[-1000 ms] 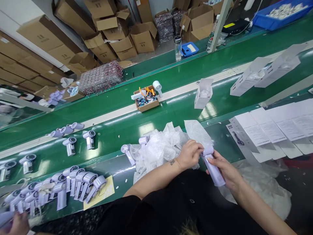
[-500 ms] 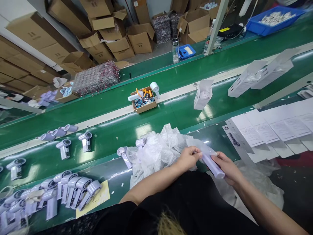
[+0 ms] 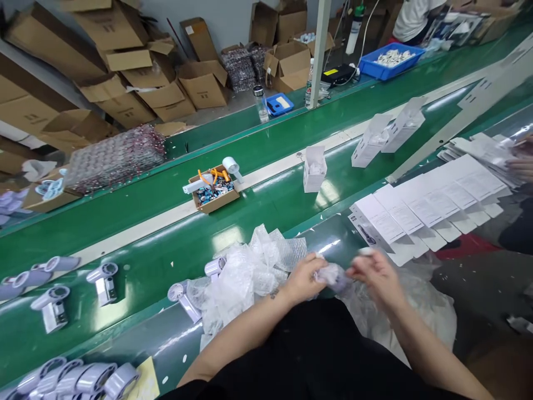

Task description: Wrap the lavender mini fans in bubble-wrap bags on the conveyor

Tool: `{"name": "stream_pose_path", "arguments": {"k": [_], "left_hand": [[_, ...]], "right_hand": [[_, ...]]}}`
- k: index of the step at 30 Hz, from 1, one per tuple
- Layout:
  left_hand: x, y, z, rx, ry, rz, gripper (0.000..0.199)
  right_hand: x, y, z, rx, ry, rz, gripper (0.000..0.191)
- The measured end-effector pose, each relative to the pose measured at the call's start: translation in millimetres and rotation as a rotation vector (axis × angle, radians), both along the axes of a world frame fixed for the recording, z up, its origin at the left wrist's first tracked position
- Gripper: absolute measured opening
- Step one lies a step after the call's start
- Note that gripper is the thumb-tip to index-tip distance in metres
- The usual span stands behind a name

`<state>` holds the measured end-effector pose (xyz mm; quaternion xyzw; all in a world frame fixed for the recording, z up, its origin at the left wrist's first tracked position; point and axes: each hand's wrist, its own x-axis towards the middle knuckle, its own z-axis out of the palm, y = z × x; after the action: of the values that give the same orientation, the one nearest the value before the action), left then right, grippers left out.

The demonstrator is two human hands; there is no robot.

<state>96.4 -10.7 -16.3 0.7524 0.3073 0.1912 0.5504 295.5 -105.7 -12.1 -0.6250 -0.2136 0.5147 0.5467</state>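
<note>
My left hand point(image 3: 306, 276) is closed around a lilac piece in clear bubble wrap point(image 3: 333, 276), just in front of my body. Its shape is mostly hidden by the wrap and blur. To its right, my right hand point(image 3: 377, 275) has its fingers drawn together near the wrapped piece's end. A small white thing point(image 3: 366, 251) shows at its fingertips, too blurred to name. Left of my hands lies a heap of bubble wrap sheets point(image 3: 254, 272). Two lilac hair-dryer-shaped devices poke out of the heap, one of them a round-headed device point(image 3: 184, 300).
More lilac devices point(image 3: 102, 283) stand on the green belt point(image 3: 258, 222) at left, with a cluster point(image 3: 83, 378) below. A small carton point(image 3: 216, 203) holds colourful parts. White boxes point(image 3: 315, 169) stand beyond; printed flat boxes point(image 3: 416, 205) lie right. Another person's hand point(image 3: 520, 158) is at far right.
The view has swung right. The bare lilac tube between my hands now shows as a wrapped piece in my left hand, and my right hand has come off it.
</note>
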Motion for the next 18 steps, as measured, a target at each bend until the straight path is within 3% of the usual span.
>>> {"name": "stream_pose_path", "arguments": {"k": [2,3,5,7,11,14,16,18], "left_hand": [[-2,-4,-4.6,-0.062,-0.017,0.190,0.026],[-3,-4,-5.0,-0.139,-0.031,0.285,0.030],[-5,-1,-2.7,-0.356,-0.070,0.435,0.035],[-8,6,2.7,-0.551,-0.135,0.527,0.039],[-29,25,16.1,-0.726,-0.282,0.702,0.042],[-46,36,24.4,-0.780,-0.381,0.783,0.043],[-45,39,28.4,-0.795,-0.425,0.755,0.047],[-33,40,30.5,-0.771,-0.440,0.658,0.051]], "right_hand": [[25,-3,-22.5,-0.091,0.025,-0.441,0.058],[36,-2,-33.6,-0.123,0.049,-0.542,0.066],[50,5,-52.1,-0.156,0.093,-0.608,0.071],[49,13,-63.0,-0.149,0.085,-0.625,0.064],[23,10,-62.0,-0.097,-0.080,-0.689,0.052],[6,-4,-55.4,-0.015,-0.606,-0.523,0.047],[0,-5,-54.2,0.135,-1.048,-0.241,0.040],[-4,5,-56.5,0.332,-1.265,0.041,0.034]]}}
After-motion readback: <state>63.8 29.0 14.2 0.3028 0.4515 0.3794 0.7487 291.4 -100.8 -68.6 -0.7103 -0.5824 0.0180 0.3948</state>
